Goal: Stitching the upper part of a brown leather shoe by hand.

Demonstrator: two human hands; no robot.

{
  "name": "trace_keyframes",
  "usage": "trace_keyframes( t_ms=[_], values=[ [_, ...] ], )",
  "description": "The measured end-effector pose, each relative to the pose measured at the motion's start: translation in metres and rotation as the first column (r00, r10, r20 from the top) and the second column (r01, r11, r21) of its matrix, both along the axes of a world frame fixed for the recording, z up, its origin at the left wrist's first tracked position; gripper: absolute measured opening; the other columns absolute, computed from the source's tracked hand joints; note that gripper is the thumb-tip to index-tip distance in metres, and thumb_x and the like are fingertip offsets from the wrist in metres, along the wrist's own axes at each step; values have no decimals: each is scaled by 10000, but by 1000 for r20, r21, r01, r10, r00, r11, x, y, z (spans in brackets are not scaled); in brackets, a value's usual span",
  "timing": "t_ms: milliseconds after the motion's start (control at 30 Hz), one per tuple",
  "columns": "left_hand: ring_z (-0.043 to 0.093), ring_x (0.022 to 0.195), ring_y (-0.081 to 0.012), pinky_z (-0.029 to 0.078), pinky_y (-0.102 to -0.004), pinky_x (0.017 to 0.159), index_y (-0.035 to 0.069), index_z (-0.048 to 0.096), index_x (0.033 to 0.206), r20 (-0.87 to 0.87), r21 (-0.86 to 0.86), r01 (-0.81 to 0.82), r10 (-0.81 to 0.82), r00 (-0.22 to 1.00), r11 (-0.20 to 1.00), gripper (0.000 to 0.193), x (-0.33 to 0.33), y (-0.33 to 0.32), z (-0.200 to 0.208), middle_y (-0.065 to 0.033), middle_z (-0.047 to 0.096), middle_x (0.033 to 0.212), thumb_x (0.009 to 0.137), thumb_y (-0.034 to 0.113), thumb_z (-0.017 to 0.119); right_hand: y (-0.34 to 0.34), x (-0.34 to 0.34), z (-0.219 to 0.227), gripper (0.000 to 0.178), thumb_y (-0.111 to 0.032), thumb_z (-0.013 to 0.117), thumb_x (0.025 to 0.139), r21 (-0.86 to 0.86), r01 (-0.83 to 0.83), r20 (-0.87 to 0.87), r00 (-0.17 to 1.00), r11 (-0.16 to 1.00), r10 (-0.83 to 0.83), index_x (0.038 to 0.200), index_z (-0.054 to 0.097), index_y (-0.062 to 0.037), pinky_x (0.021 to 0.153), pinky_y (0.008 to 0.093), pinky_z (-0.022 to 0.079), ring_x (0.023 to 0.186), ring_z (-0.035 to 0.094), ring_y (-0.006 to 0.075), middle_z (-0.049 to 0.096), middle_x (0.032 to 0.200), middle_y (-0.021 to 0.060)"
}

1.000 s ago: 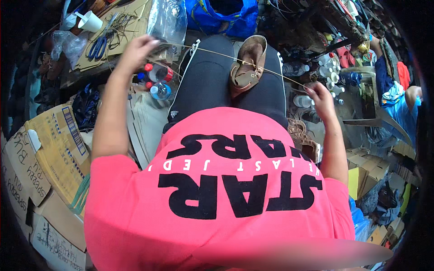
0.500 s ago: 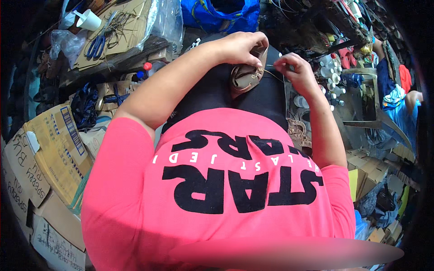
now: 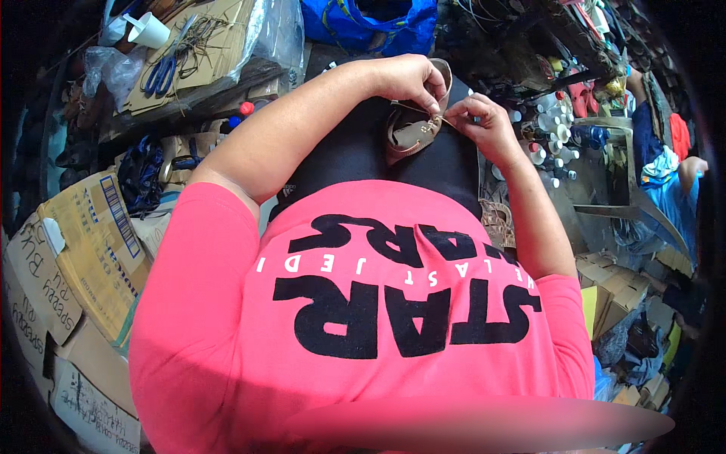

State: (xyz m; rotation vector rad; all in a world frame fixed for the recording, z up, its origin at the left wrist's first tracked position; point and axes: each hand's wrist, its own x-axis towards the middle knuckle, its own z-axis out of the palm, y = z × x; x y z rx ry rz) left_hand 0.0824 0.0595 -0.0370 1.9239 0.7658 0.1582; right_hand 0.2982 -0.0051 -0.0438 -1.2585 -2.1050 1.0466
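Observation:
A brown leather shoe upper (image 3: 411, 138) with a pale edge and lacing rests over my lap, between my thighs in black trousers (image 3: 340, 144). My left hand (image 3: 411, 80) grips its far part, thumb and fingers closed on the leather. Close by on the right, my right hand (image 3: 485, 125) has its thumb and fingertips pinched together beside the laced edge. A thin tan cord (image 3: 440, 118) runs from the upper to these fingertips. The inside of the upper is partly hidden.
Blue-handled scissors (image 3: 160, 77) and brown strands lie on cardboard at the far left, near a white cup (image 3: 148, 31). A blue bag (image 3: 370, 26) stands ahead. Several bottles (image 3: 552, 121) crowd the right. Cardboard boxes (image 3: 91, 250) are at the left. Another person's arm (image 3: 692, 166) shows at the far right.
My right hand has come closer to the shoe upper, and the stretch of cord between them is shorter. My left hand keeps its hold, with its fingers slightly lower over the upper.

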Motion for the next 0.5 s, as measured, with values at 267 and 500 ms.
trace_keyframes(
  t_ms=[267,500],
  values=[
    [595,879,-172,453,-291,798,43,672,1059,2,-22,131,-131,991,991,292,-7,0,-6,-84,648,928,778,120,693,-28,-8,4,158,-54,679,769,238,41,31,998,970,-50,917,691,-108,604,316,478,689,598,231,580,780,80],
    [593,920,-201,454,-302,814,71,675,1067,-62,9,167,-166,984,986,304,-6,-3,-1,-100,623,945,764,73,684,-33,-34,48,135,-60,591,764,335,-204,577,816,920,-29,855,679,-108,735,379,471,818,609,301,580,847,122]
  ],
)
